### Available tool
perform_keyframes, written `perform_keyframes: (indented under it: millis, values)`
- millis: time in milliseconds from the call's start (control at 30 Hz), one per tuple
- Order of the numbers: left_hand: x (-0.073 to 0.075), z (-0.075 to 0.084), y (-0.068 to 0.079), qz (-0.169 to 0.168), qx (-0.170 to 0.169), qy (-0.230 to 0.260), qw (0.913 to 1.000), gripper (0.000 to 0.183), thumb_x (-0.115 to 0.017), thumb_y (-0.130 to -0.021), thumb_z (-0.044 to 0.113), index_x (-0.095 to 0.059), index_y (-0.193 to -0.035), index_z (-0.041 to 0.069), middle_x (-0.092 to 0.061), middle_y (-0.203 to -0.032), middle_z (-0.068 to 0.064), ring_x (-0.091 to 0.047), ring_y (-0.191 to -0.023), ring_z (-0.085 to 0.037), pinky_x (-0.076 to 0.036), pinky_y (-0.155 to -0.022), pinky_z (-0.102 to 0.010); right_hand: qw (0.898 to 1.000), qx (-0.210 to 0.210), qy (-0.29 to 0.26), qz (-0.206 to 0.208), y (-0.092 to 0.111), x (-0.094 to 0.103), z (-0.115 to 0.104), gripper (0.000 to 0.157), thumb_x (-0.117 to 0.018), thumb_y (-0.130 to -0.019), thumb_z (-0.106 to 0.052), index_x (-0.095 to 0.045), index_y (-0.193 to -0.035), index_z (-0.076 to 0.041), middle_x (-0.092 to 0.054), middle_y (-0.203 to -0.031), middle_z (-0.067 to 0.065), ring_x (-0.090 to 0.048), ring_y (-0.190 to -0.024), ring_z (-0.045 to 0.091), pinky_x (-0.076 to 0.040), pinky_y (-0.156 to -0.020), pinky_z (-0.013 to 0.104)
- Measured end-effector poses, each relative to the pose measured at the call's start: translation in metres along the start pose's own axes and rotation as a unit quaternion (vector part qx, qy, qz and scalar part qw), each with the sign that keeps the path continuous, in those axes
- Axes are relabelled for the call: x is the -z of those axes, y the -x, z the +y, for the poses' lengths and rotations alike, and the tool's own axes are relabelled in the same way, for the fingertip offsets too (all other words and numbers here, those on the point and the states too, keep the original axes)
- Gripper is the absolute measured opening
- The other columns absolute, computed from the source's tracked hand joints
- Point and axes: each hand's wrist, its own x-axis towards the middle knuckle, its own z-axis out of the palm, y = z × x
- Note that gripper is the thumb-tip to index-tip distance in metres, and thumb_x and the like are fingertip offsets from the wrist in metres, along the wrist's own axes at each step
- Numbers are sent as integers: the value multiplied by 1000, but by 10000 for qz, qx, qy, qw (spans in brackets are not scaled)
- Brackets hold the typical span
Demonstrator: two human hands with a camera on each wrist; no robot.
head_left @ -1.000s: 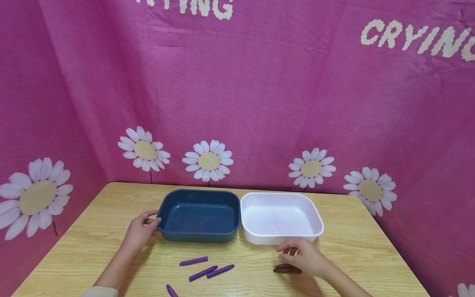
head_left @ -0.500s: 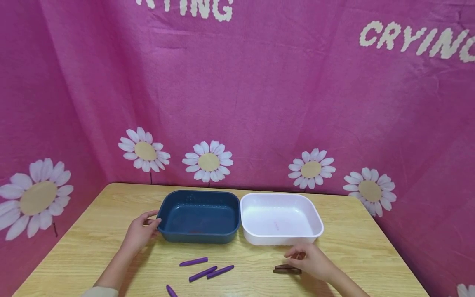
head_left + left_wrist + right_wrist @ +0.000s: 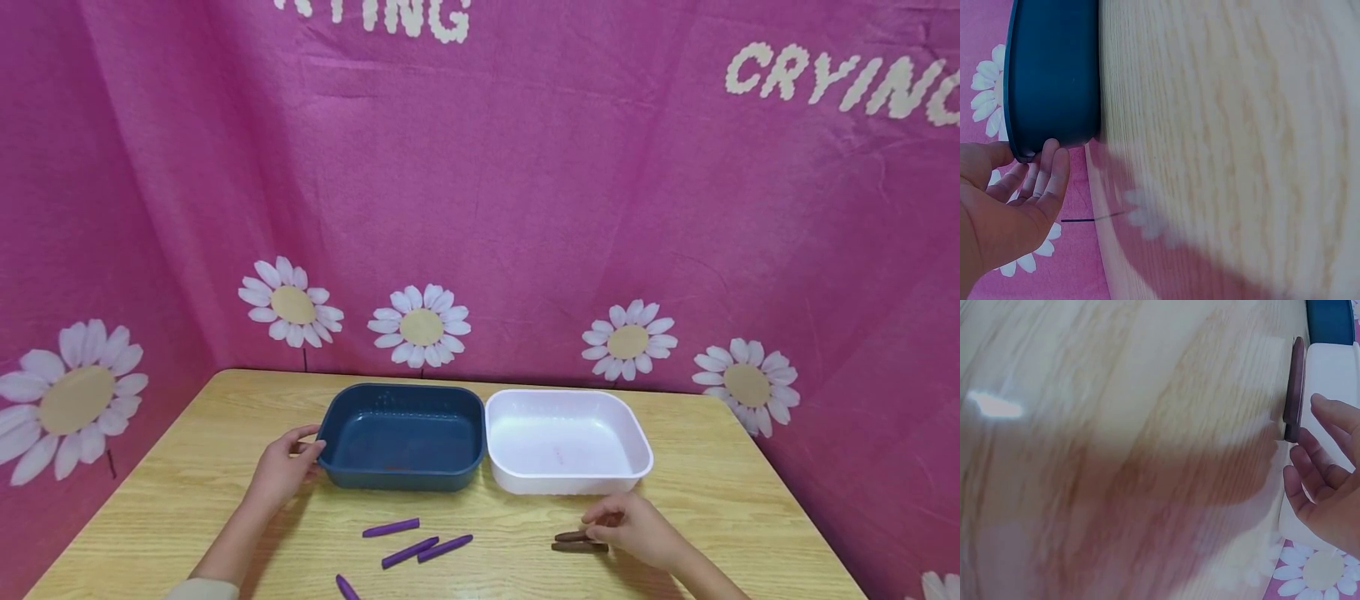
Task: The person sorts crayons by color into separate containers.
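My left hand (image 3: 281, 471) holds the left rim of a dark blue plastic tray (image 3: 405, 481), thumb over the edge. In the left wrist view its fingers (image 3: 1054, 178) lie against the tray's outer wall. Two brown crayons (image 3: 579, 547) lie side by side on the table in front of a white tray (image 3: 570, 484). My right hand (image 3: 633, 529) is at their right ends, thumb and forefinger apart. From the right wrist view, the crayons (image 3: 1295, 394) lie just beyond the spread fingertips, with nothing gripped.
Several purple crayons (image 3: 410, 552) lie on the wooden table (image 3: 247, 417) in front of the blue tray, one at the bottom edge of the view. The two trays stand against each other. A pink cloth (image 3: 525, 208) with daisies hangs behind the table and at both sides.
My right hand has moved slightly right and back from over the brown crayons, exposing more of them. One crayon shifted slightly. The left hand and both trays have stayed put.
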Motion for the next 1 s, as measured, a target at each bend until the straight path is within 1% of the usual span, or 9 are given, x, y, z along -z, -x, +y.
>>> perform_keyframes:
  millis: [133, 167, 200, 300, 400, 433, 667, 833, 1000]
  values:
    - [0, 0, 0, 0, 19, 4, 10000, 43, -50, -97, 16, -43, -133, -6, -59, -102, -27, -65, -72, -19, -57, -71, -36, 9998, 174, 33, 56, 0, -2, 5, 16, -72, -79, -13, -70, -87, 0, -69, -80, 5, -51, -69, -7, -47, -57, 17]
    - [0, -1, 0, -2, 37, -8, 10000, 43, -50, -97, 16, -43, -133, -5, -59, -103, -26, -65, -72, -18, -57, -71, -36, 9997, 224, 95, 89, 1, -2, 7, 15, -72, -79, -14, -71, -87, -1, -68, -79, 3, -50, -69, -8, -46, -57, 17]
    - [0, -1, 0, 1, 52, -16, 10000, 43, -50, -97, 17, -43, -133, -5, -59, -103, -26, -65, -72, -18, -57, -71, -35, 9987, 434, 210, 138, 1, -3, 8, 12, -72, -79, -13, -71, -86, -2, -66, -78, 0, -49, -68, -7, -44, -56, 17]
    - [0, -2, 0, 4, 82, -20, 10000, 43, -50, -97, 17, -43, -133, -4, -59, -104, -26, -64, -72, -18, -56, -71, -34, 9966, 587, 521, 262, 2, -6, 10, 7, -72, -78, -12, -72, -84, -7, -59, -74, -7, -45, -67, -7, -41, -54, 17]
    - [-1, -2, 0, 6, 91, 6, 10000, 42, -50, -97, 17, -43, -133, -4, -59, -104, -26, -64, -72, -18, -56, -69, -34, 9948, 557, 809, 274, 2, -6, 9, 6, -72, -78, -12, -72, -83, -9, -54, -73, -9, -42, -65, -6, -38, -53, 18]
    - [-1, -2, 0, 6, 92, 14, 10000, 42, -50, -97, 17, -43, -133, -4, -60, -104, -26, -64, -72, -18, -56, -69, -34, 9953, 398, 845, 243, 2, -6, 8, 7, -72, -78, -13, -72, -84, -10, -55, -74, -10, -42, -66, -6, -38, -54, 18]
    - [-1, -2, 0, -15, 131, -14, 9999, 42, -49, -97, 18, -43, -133, -4, -60, -103, -25, -64, -72, -18, -56, -69, -33, 9924, 271, 1199, 95, 2, -5, 4, 6, -72, -78, -13, -73, -83, -10, -58, -75, -9, -42, -67, -4, -38, -56, 17]
    - [-1, -2, -1, -14, 111, -15, 9999, 43, -50, -97, 18, -43, -133, -3, -59, -103, -25, -64, -72, -18, -56, -69, -33, 9942, 148, 1060, 88, 0, -4, 3, 7, -71, -80, -15, -73, -84, -10, -60, -76, -9, -44, -69, -5, -40, -58, 18]
    - [-1, -2, 0, 17, 122, 10, 9999, 41, -49, -97, 16, -43, -133, -3, -60, -102, -25, -64, -71, -17, -56, -69, -34, 9946, 415, 930, 220, -3, -1, -3, 4, -71, -80, -11, -72, -83, -8, -57, -74, -7, -45, -69, -5, -42, -55, 18]
